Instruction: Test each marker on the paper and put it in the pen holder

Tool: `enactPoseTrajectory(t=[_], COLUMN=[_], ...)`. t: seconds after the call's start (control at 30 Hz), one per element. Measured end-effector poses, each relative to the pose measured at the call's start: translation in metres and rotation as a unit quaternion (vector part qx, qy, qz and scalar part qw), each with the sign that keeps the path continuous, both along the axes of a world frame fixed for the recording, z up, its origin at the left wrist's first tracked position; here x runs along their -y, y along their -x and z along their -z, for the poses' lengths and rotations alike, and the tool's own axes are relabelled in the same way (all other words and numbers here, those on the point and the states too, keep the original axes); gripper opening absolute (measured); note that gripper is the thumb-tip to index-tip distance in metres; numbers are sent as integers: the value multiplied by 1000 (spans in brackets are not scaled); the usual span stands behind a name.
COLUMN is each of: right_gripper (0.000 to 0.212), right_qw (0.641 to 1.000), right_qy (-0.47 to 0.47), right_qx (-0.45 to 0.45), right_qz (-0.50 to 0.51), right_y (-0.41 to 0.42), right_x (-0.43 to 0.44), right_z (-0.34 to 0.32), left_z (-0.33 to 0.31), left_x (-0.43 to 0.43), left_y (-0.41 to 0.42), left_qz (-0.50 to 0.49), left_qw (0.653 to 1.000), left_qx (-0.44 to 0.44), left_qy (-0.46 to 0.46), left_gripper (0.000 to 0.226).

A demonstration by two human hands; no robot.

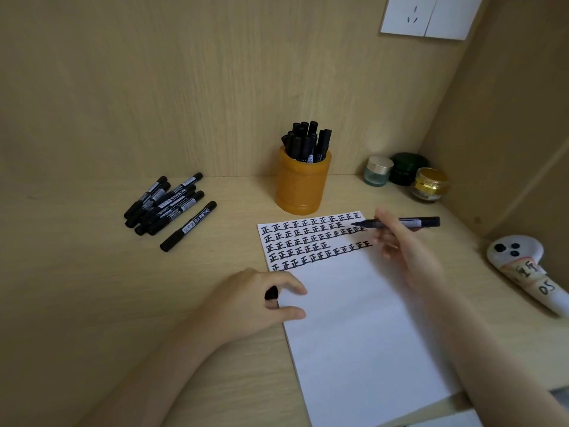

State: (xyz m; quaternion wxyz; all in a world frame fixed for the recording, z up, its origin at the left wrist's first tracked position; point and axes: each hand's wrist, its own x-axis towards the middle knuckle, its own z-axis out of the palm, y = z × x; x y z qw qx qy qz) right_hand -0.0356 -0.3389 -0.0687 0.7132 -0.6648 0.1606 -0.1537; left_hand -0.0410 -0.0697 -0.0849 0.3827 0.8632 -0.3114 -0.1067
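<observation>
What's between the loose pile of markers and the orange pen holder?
Nothing; the head view shows only bare desk between the marker pile and the pen holder.

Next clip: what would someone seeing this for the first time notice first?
Rows of black characters fill the top of the paper, where the right hand holds an uncapped marker at their right end. Behind the paper stands an orange pen holder packed with markers, and a pile of markers lies on the desk at left. The left hand, pinching a cap, rests on the paper's left edge.
</observation>
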Motion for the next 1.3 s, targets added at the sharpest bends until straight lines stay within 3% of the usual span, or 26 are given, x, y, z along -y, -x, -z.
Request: enactPoseTrajectory(t=[0.13,0.53,1.3], right_gripper=[29,22,20], right_qw=[994,978,974], right_qy=[84,140,191], right_qx=[-12,-36,-29], right_qz=[71,149,118], right_y=[-3,-14,-15], right_x=[7,16,19], right_z=[5,15,18], left_z=[3,2,4], left_x=[0,2,1], left_y=[-1,-2,-2], left_qz=[-3,-5,-6], left_qw=[1000,999,999], left_qx=[6,18,22], left_qy=[-9,-37,-46], left_gripper=[23,21,21])
